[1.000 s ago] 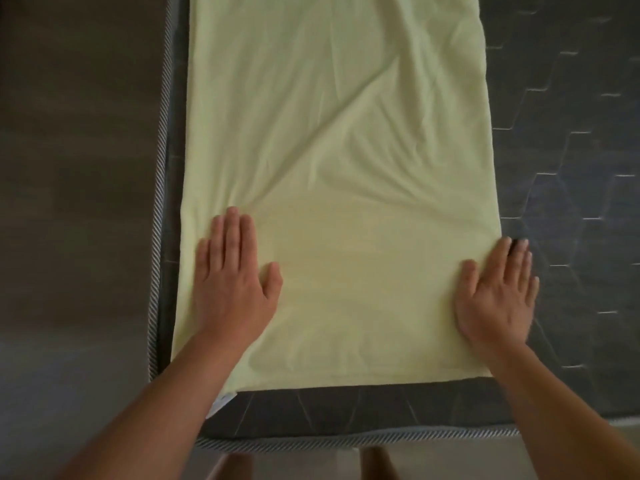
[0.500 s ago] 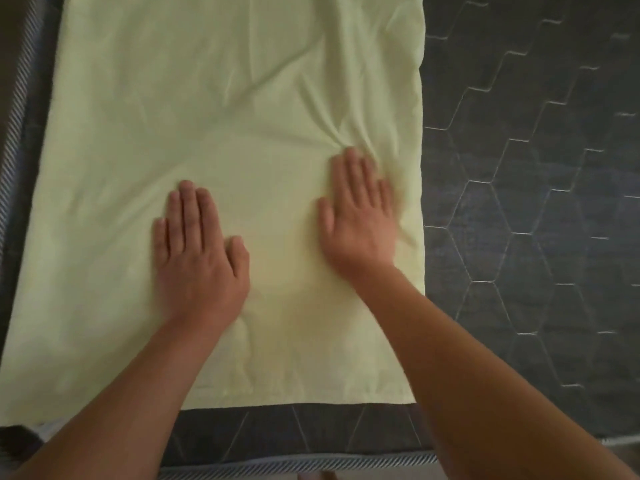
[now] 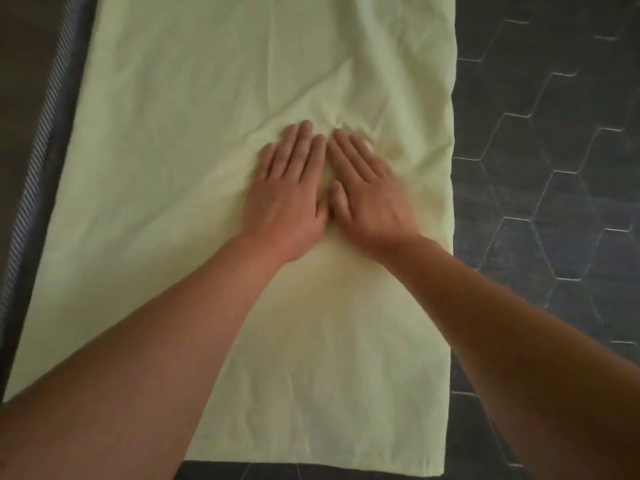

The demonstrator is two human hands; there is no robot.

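A pale yellow-green cloth (image 3: 194,140) lies spread flat along a dark grey mattress (image 3: 554,168) with a stitched hexagon pattern. My left hand (image 3: 291,195) and my right hand (image 3: 367,192) lie palm down side by side near the cloth's middle, fingers straight, their inner edges touching. Both press on the fabric. Small wrinkles fan out just beyond the fingertips. My forearms cover part of the cloth's near end.
The mattress's striped piped edge (image 3: 38,140) runs down the left side, with a dark floor (image 3: 20,36) beyond it. Bare mattress surface extends to the right of the cloth and shows along its near edge (image 3: 277,471).
Both hands have slid forward and inward over the cloth, from its near corners to meet at its middle. The view has moved closer to the cloth.
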